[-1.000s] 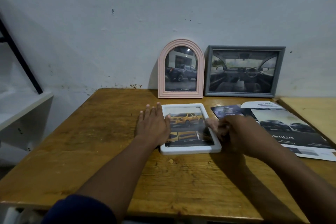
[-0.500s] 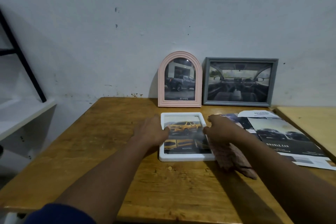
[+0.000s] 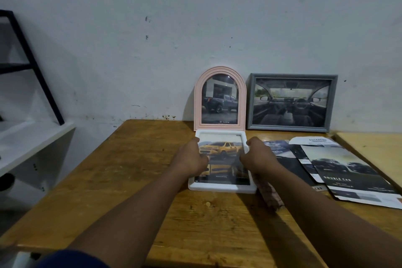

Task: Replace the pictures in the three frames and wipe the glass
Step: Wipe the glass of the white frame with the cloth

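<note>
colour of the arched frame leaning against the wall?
Pale pink arched picture frame, holding a dark pickup photo. Head view shows it clearly.

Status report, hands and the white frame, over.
Left hand and right hand grip white frame by its sides. Frame on table, top edge at pink frame base. Cloth under right wrist.

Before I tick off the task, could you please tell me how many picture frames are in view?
3: a pink arched frame and a grey frame lean against the wall; a white frame sits on the table before them. None looks hidden.
</note>
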The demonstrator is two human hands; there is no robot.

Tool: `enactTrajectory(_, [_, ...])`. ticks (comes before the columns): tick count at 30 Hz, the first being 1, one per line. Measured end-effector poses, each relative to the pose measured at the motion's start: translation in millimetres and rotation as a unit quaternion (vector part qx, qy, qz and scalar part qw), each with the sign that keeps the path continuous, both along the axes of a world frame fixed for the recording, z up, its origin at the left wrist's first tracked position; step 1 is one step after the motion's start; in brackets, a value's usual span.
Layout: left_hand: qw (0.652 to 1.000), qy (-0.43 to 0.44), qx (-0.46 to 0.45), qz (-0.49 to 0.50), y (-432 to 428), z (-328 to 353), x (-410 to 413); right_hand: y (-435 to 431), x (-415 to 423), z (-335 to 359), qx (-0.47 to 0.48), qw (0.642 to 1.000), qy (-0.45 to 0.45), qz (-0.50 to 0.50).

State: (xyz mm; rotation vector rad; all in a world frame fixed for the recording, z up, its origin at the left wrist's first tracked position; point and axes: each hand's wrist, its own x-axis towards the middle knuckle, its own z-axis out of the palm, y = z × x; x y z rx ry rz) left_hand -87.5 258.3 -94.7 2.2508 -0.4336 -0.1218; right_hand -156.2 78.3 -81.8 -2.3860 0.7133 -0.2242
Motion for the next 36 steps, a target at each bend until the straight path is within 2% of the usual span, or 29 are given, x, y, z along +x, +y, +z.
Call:
enactTrajectory(5, [0.989,-0.035,-0.14,0.015,4,14,5,3,3,16,0.073,0.986,-0.149,0.01])
enactTrajectory(9, [0.979,-0.079,-0.182,0.038,8,25,10,9,1,31,0.092,0.96,-0.261,0.046])
enactTrajectory(12, [0.973,-0.09,-0.209,0.041,11,21,8,15,-3,28,0.098,0.947,-0.298,0.069])
enactTrajectory(20, [0.979,-0.114,-0.166,0.035,17,3,-3,21,-5,3,0.094,0.939,-0.317,0.097])
enactTrajectory(26, [0.974,-0.136,-0.169,0.058,31,3,6,39,13,9,0.07,0.935,-0.328,0.118])
enactTrajectory(36, [0.968,-0.16,-0.153,0.118,85,19,100,86,113,28,0.106,0.928,-0.303,0.186])
